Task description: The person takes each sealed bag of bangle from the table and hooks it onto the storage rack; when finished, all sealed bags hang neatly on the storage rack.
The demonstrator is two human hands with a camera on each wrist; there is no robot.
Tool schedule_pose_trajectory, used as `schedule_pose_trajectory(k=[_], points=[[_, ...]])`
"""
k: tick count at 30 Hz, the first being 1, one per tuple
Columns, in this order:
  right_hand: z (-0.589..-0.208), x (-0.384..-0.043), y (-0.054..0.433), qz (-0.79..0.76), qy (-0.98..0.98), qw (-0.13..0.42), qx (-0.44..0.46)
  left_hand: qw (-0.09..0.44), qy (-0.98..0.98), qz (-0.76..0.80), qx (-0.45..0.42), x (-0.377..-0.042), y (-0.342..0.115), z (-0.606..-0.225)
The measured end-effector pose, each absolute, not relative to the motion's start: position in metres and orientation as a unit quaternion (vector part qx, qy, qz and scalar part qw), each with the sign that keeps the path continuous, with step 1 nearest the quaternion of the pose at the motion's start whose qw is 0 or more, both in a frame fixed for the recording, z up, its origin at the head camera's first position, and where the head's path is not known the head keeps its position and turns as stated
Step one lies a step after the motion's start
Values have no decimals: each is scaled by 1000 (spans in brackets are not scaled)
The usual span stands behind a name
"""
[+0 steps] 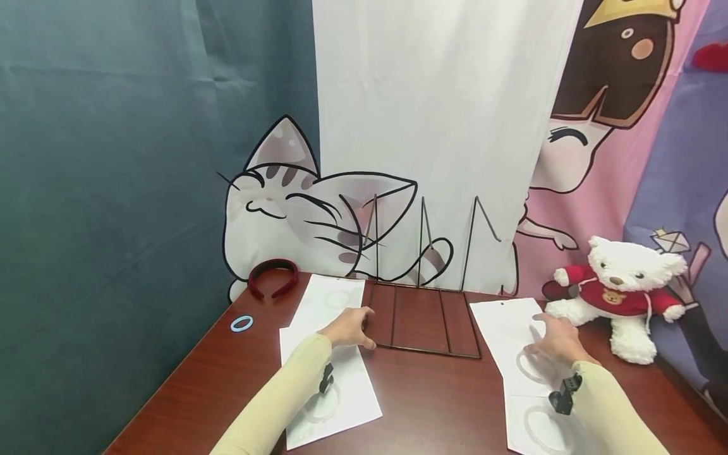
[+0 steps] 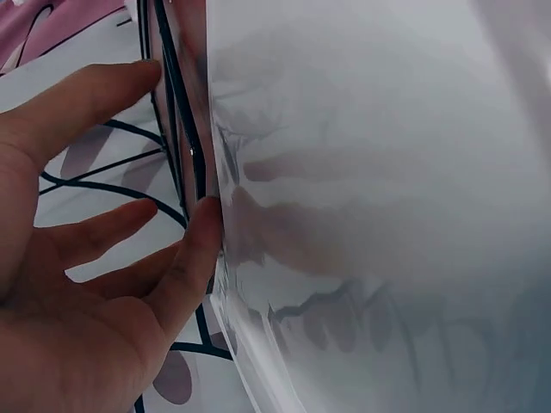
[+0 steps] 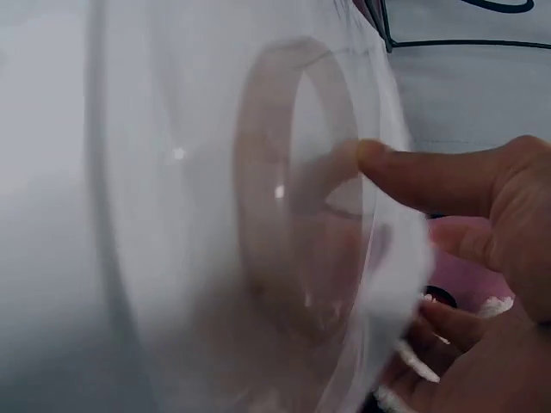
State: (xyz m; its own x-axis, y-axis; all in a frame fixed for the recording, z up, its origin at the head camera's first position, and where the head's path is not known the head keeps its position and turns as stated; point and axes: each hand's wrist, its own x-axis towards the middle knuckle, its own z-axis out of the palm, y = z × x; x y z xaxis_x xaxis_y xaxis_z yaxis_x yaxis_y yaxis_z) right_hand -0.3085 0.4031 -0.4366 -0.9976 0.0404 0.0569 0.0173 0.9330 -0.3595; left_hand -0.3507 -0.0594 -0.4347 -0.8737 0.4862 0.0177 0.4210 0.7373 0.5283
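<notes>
My left hand (image 1: 349,327) is by the left side of a black wire rack (image 1: 421,349). Its fingers are spread; in the left wrist view one fingertip touches the edge of a white packet (image 2: 387,103) close to the rack's wire. Two white packets lie beneath the left arm, the lower one (image 1: 358,404) overlapping the upper one (image 1: 318,294). My right hand (image 1: 557,341) is over a white packet (image 1: 495,322) at the right. In the right wrist view the thumb touches its clear plastic, with a pale ring (image 3: 267,189) inside; the other fingertips are partly hidden behind its edge.
A dark red headband (image 1: 273,264) and a light blue ring (image 1: 241,323) lie at the table's left. At the right sits a white teddy bear (image 1: 620,291) in a red top. Another packet (image 1: 516,430) lies nearer on the right. Printed curtains (image 1: 455,95) hang behind the table (image 1: 432,404).
</notes>
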Motion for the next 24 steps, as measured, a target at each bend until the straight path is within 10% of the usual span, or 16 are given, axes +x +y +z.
schedule_pose_trajectory(k=[24], points=[[-423,-296,431,381,-922,-59,46,42,952,206,222,-361,-58,-437]])
